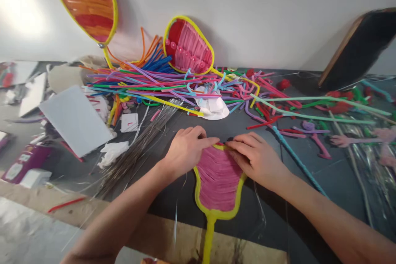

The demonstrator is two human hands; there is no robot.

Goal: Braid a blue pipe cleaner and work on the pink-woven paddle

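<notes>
Between my hands lies a pink petal-shaped piece (219, 181) with a fuzzy yellow pipe-cleaner rim and a yellow stem running toward me. My left hand (187, 148) grips its upper left edge, the index finger stretched along the top. At the upper right edge, my right hand (258, 157) has its fingers bent over the rim, with the thumb tucked beneath. The fingertips of both hands come close together at the top, where a bit of red shows. What exactly they pinch there is partly hidden.
Behind my hands is a heap of coloured pipe cleaners (139, 78). Two yellow-rimmed petals, one pink and red (190, 47), one red and orange (86, 2), lean against the wall. A wire bundle (139, 148) and white card (76, 121) lie left; a dark panel (360, 47) stands right.
</notes>
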